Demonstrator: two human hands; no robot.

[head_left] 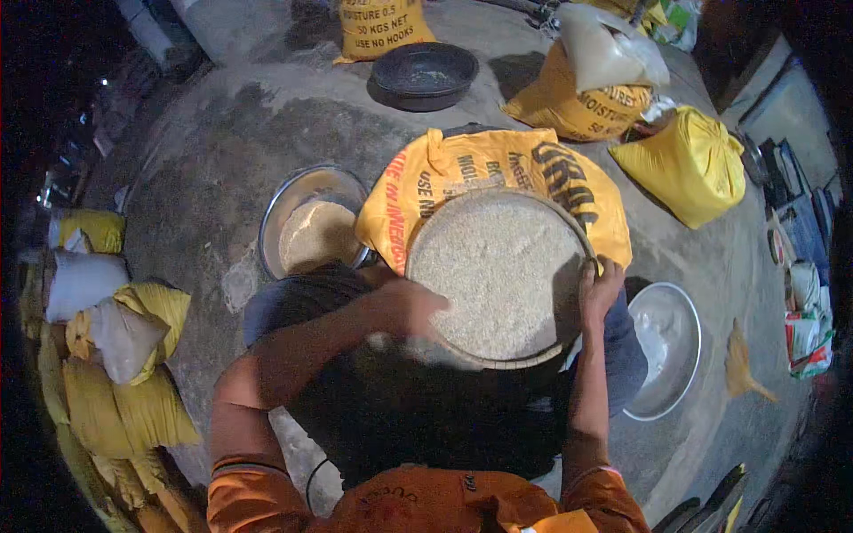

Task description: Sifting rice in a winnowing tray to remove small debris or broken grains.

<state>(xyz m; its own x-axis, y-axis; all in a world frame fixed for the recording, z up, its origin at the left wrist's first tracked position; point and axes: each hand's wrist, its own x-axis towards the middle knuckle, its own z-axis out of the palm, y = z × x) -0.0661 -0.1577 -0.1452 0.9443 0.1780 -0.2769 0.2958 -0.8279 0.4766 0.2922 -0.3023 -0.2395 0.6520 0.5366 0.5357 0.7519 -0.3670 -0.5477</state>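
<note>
A round, shallow tray (498, 362) with a raised rim sits over my lap, filled with pale grain (502, 266) that looks like rice. My right hand (601, 289) grips its right rim, the thumb on the inner side. At the near left rim is my left hand (410, 309), smeared by motion, with its fingertips over the edge of the grain. Whether those fingers hold anything cannot be made out. Under the tray's far side spreads an orange printed sack (395, 209).
A metal basin (267, 226) with tan grain stands left of my knee. Another metal basin (689, 355) lies at the right. Beyond are a dark basin (425, 75), an orange sack (569, 98) and a tied yellow sack (697, 169). Filled bags (129, 338) line the left side.
</note>
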